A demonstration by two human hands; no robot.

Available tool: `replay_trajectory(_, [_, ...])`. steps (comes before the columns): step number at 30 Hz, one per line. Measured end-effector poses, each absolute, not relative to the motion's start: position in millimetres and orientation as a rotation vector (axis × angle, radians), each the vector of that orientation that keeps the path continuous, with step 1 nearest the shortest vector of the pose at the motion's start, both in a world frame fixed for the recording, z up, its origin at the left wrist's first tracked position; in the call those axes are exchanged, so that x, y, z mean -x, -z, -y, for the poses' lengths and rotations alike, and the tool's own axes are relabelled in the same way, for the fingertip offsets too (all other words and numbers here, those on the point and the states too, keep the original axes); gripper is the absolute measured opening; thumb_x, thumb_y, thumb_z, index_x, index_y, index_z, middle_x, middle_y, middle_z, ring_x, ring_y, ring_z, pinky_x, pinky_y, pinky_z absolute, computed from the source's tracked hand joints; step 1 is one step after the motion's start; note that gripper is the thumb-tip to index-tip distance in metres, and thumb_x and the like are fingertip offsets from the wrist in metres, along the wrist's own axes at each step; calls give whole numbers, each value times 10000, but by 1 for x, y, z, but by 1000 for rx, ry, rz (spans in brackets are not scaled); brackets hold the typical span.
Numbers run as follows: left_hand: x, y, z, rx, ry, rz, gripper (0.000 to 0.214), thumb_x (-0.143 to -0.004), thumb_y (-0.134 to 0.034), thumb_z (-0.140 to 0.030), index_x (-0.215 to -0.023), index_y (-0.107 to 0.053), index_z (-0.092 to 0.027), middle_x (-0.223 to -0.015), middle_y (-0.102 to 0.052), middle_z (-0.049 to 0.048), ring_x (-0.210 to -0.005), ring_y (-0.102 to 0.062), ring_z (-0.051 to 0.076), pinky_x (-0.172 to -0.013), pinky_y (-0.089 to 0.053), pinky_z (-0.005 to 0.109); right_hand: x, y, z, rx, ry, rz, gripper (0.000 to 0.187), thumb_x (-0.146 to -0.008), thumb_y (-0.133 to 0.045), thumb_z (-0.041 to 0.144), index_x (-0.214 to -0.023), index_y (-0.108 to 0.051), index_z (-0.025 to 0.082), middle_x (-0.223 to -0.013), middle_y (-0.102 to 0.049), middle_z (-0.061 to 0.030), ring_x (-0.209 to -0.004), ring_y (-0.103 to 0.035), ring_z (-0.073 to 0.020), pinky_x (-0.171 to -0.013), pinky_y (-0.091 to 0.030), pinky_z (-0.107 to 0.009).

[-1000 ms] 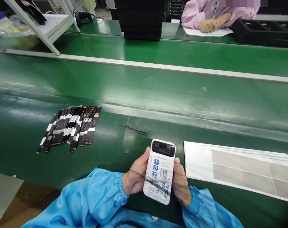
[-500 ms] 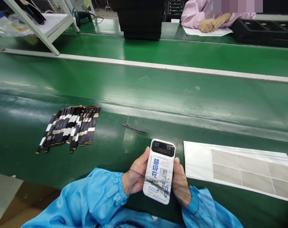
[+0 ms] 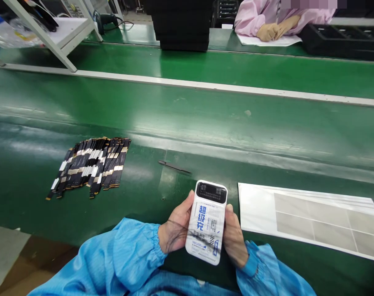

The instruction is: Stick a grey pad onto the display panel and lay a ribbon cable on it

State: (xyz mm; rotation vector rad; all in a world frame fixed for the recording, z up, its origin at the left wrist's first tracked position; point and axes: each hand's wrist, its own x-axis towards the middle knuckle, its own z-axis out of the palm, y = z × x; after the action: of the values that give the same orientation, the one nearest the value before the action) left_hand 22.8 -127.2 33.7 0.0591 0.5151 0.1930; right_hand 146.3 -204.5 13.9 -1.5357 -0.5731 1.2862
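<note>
Between my two hands is a white power bank with a dark panel at its top end and blue and black Chinese print below. My left hand grips its left edge, thumb along the side. On the right edge my right hand is closed, thumb upward. The fingers behind the power bank are hidden. Just beyond it, black tweezers lie on the green work surface. Farther left is a fanned pile of dark flex cables with white and gold patches. White sheets with grey rectangles lie beside my right hand.
A green conveyor belt runs across, with a white rail behind it. Beyond stand a black stack of trays, a white shelf frame and a black tray. A person in pink sleeves sits opposite, hands together.
The power bank and both hands stay almost still. A pale mark on the belt has shifted left. The person opposite has moved slightly.
</note>
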Motion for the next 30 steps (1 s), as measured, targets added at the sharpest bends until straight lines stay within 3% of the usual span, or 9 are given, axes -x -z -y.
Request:
replay_trajectory(13, [-20, -30, 129, -49, -193, -422, 814, -754, -644, -717, -1261, -620, -81, -1252, -627, 159, -1285, -485, 358, -1129, -315, 466, -146, -18, 203, 1495, -1332, 506, 712, -846, -408, 781, -693, -733, 166, -656, -654, -82, -545, -572, -180, -488, -443, -264])
replay_trajectory(30, [-23, -34, 127, -41, -193, -499, 783, -678, -729, -697, -1171, -679, -91, -1146, -685, 130, -1152, -593, 309, -1071, -389, 413, -146, -18, 205, 1502, -1334, 516, 725, -856, -390, 778, -688, -723, 157, -674, -656, -86, -551, -562, -180, -502, -445, -277])
